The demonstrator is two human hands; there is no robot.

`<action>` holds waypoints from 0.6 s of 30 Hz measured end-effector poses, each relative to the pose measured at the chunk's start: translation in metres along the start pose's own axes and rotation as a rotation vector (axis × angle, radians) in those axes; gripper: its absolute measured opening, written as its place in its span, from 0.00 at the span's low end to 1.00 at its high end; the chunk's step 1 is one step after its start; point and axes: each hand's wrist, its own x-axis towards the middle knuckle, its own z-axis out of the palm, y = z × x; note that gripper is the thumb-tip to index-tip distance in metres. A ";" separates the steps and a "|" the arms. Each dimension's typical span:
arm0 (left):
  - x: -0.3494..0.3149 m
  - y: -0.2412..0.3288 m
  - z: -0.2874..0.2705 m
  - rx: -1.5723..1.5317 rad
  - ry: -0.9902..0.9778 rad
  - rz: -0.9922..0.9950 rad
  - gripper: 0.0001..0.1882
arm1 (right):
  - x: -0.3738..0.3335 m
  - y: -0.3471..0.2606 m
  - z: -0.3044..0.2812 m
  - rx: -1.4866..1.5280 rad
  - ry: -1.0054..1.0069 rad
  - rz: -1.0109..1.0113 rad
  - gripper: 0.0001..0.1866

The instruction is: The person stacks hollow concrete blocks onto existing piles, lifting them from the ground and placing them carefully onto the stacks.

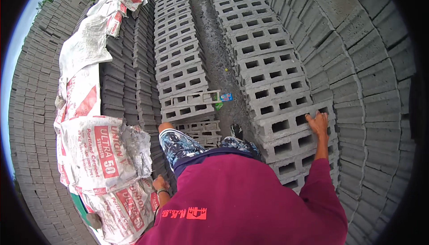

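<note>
My right hand [318, 122] grips the top block in the row on the right, a grey concrete hollow block [290, 125] with rectangular holes. Its fingers bend over the block's far edge and into a hole. On the left, my left hand [160, 183] hangs low with its fingers curled and nothing visible in them. It is close beside the printed cement sacks [100, 153] draped over a stack. Whether it touches a sack I cannot tell.
Another row of hollow blocks [181, 73] runs ahead on the left. A narrow wet path [216, 44] separates the two rows. A small blue wrapper [226, 96] lies by a loose rectangular frame-like piece [192, 98]. Tall block stacks [371, 79] rise on the right.
</note>
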 end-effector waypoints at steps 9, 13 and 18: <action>0.067 0.093 -0.069 -0.347 0.112 0.327 0.15 | 0.004 -0.063 -0.055 -0.222 -0.063 -0.026 0.32; 0.049 0.177 -0.031 -0.339 0.139 0.448 0.23 | 0.012 -0.154 -0.076 0.057 0.081 -0.100 0.25; 0.064 0.258 0.038 -0.261 -0.094 0.694 0.25 | 0.010 -0.338 0.048 0.433 -0.252 -0.375 0.20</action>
